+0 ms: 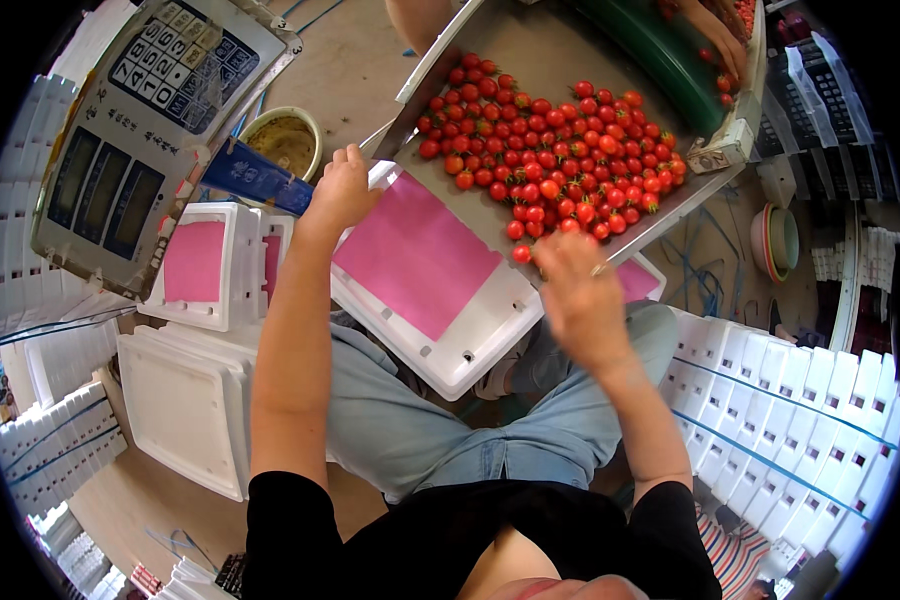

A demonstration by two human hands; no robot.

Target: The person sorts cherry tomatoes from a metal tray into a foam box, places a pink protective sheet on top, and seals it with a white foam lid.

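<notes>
White crates [60, 430] stand stacked along the far left of the room, well apart from the pink-sheeted box [417, 255] at the person's knees. Left of that box comes a grey scale [135, 130] with a keypad and dark display windows, then pink-and-white boxes [192, 262] above pale trays [182, 410]. A blue flat part [255, 180] points from beside the scale toward the box, and a stained round tub [288, 140] sits beyond the box's left corner on the tan floor [358, 80]. The left hand [345, 192] is at that corner, fingers curled; whether they grip the rim, I cannot tell. Just beyond the box, a wide tray [540, 60] holds loose red cherry tomatoes [570, 150], spread over its greyish surface. The right hand [582, 295], blurred, is at the box's right end beside the nearest tomatoes; its hold cannot be made out. Farther beyond, a dark green curved piece [660, 65] crosses the tray, and another person's hand [720, 40] reaches in. Right of the box, blue cord [705, 275] lies near coloured bowls [775, 245]; farther right stand strapped white boxes [780, 430], with dark crates [820, 100] beyond.
</notes>
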